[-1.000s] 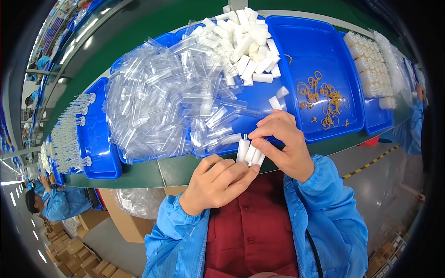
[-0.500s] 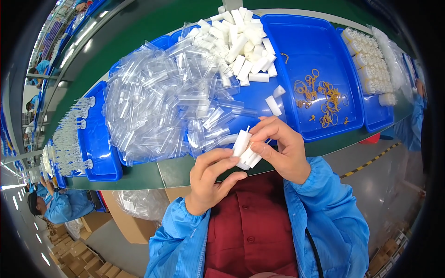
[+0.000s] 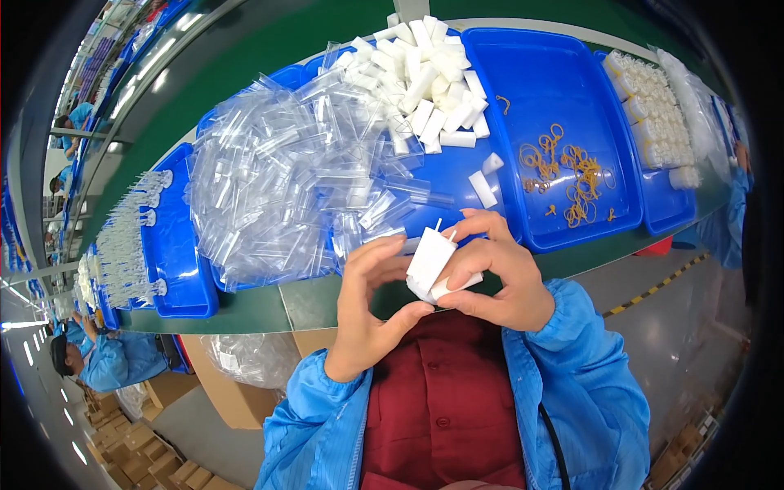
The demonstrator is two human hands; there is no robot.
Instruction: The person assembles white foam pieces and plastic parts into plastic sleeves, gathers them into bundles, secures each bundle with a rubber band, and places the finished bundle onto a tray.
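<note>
Head view: green bench (image 3: 314, 306) before me, blue trays (image 3: 461, 170) along it, heaped with clear plastic sleeves (image 3: 261, 180) and white cylinders (image 3: 441, 82).
Left hand (image 3: 359, 320): spread, thumb and fingers parted around the bundle's left side — looser than half a second ago; whether the thumb tip touches, I cannot tell.
Right hand (image 3: 518, 282): pinching the bundle between thumb and curled fingers; I judge it carries the load now.
White bundle (image 3: 429, 257): tilted between my hands, over the bench's near edge. It has turned to show a broader face — re-gripping, I'd judge, rather than squeezing.
Thin rod (image 3: 438, 224): sticking up from the bundle's top.
</note>
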